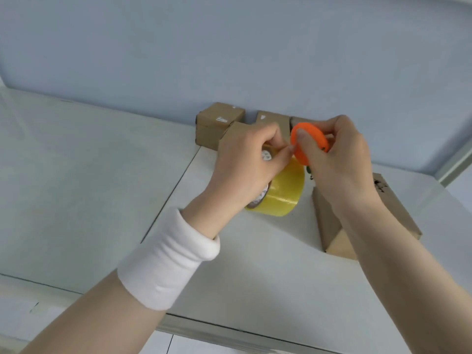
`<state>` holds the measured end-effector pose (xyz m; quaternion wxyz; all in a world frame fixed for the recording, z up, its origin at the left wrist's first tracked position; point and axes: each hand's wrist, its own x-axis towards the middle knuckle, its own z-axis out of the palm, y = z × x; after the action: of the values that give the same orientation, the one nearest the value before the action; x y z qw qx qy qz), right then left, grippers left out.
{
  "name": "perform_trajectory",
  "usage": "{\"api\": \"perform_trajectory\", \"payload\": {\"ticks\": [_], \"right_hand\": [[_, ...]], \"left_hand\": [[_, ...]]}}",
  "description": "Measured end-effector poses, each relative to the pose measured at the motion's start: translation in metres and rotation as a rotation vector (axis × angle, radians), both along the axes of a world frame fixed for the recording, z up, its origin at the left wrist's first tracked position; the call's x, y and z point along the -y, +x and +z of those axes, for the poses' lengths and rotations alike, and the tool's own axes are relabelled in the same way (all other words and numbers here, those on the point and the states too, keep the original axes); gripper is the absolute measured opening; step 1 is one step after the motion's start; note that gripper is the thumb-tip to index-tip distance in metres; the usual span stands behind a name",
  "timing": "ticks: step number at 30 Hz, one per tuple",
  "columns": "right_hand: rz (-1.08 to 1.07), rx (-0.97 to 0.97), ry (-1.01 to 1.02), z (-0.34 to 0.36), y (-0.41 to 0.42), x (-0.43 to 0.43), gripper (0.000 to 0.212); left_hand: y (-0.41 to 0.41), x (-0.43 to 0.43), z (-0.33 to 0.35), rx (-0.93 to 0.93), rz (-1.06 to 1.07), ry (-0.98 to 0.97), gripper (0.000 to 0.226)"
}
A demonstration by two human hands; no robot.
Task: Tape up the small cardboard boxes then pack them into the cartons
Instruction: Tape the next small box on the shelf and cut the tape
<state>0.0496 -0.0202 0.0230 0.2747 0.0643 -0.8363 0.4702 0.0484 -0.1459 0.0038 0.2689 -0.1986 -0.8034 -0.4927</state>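
A yellow roll of packing tape point(283, 192) stands on edge at the middle of the white table point(255, 264). My left hand point(245, 162) grips the roll from the left and pinches the tape near its top. My right hand point(339, 159) holds a round orange cutter point(310, 143) against the tape beside the left fingertips. A small cardboard box point(398, 208) lies under my right forearm, partly hidden. Several more small cardboard boxes point(219, 121) are stacked along the wall behind the hands.
A pale blue wall point(229, 47) closes off the back of the table. A seam point(168, 200) divides the table into a left and a right panel. A white wristband point(168, 259) sits on my left forearm.
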Motion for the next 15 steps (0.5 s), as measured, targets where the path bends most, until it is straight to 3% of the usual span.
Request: {"api": "perform_trajectory", "payload": {"ticks": [6,10,13,15], "right_hand": [[-0.016,0.167,-0.401,0.037,0.012,-0.071,0.009],[0.077,0.140,-0.644,0.044,0.018,-0.119,0.031],[0.021,0.084,-0.954,0.036,0.010,-0.167,0.019],[-0.138,0.101,-0.918,0.013,0.002,-0.205,0.013]], "left_hand": [[0.008,-0.069,0.036,-0.096,-0.055,-0.045,0.023],[0.014,-0.110,0.049,-0.133,-0.103,-0.037,0.026],[0.011,-0.132,0.047,-0.107,-0.113,0.010,0.023],[0.003,-0.137,0.045,-0.049,-0.105,0.114,0.021]]}}
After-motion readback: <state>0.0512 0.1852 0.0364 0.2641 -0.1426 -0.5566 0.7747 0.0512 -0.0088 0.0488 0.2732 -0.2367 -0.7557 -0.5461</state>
